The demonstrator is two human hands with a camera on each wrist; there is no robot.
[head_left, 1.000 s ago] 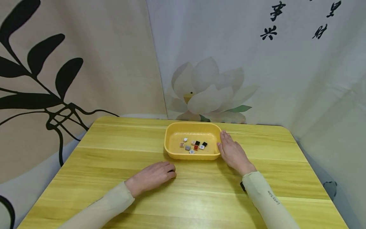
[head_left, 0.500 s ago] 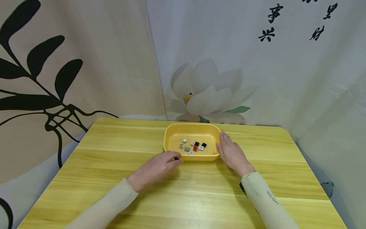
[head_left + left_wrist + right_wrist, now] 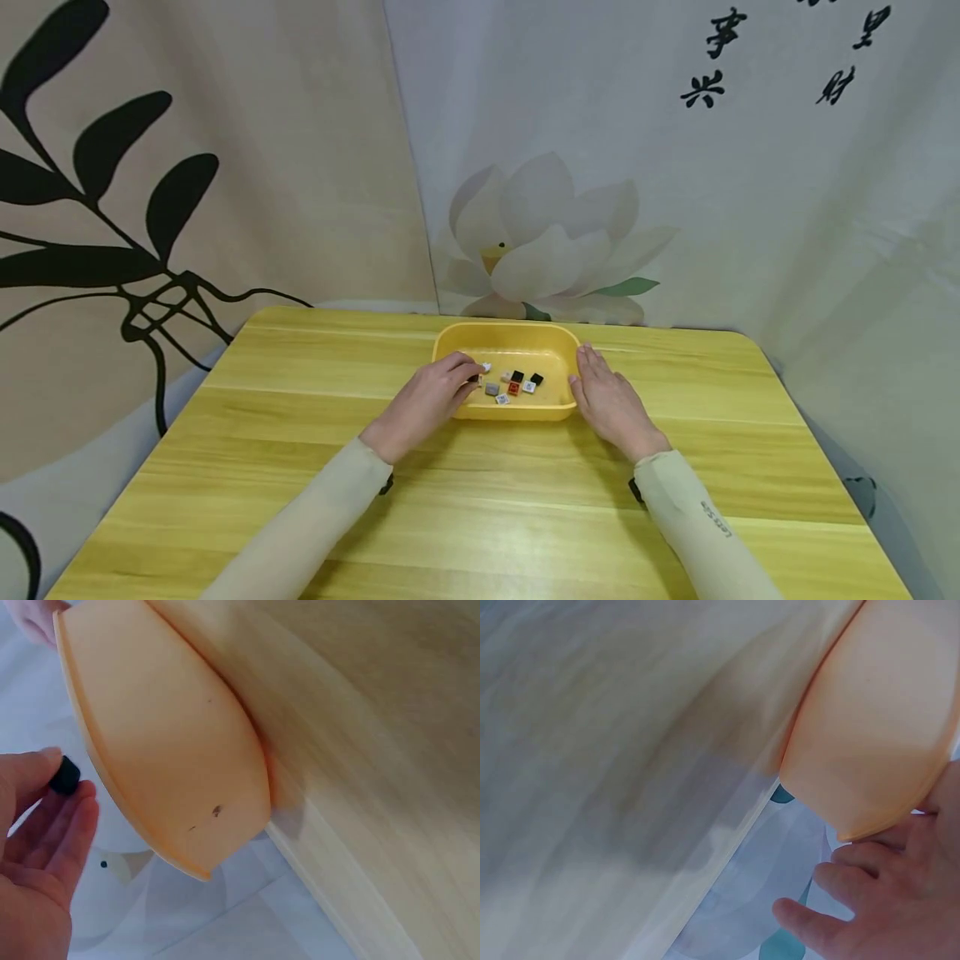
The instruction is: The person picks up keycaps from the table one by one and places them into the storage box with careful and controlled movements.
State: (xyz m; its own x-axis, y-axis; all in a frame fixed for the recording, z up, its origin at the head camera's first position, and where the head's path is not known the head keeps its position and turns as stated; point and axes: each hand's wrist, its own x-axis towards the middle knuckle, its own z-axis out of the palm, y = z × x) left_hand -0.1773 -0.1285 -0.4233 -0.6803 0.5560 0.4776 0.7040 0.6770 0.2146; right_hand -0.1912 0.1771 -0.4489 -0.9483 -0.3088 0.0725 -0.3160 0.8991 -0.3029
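My left hand (image 3: 427,402) is over the left side of a yellow plastic tray (image 3: 525,412). Between its thumb and fingers it pinches a small black block (image 3: 65,776), above the rim in the left wrist view. Several small blocks lie on the tray floor, among them a red one (image 3: 513,388), a grey one (image 3: 492,389), a white one (image 3: 528,387) and a black one (image 3: 537,379). My right hand (image 3: 615,407) rests against the tray's right end, its fingers extended along the rim. In the right wrist view those fingers partly pass behind the tray wall.
The tray stands on a wood-grain table (image 3: 510,517), towards its back edge. Behind the table hangs a pale cloth (image 3: 585,108) printed with a flower, leaves and characters.
From the table in front of the tray, my left hand has moved up and over its left side, bringing the black block along. My right hand stays at the right end.
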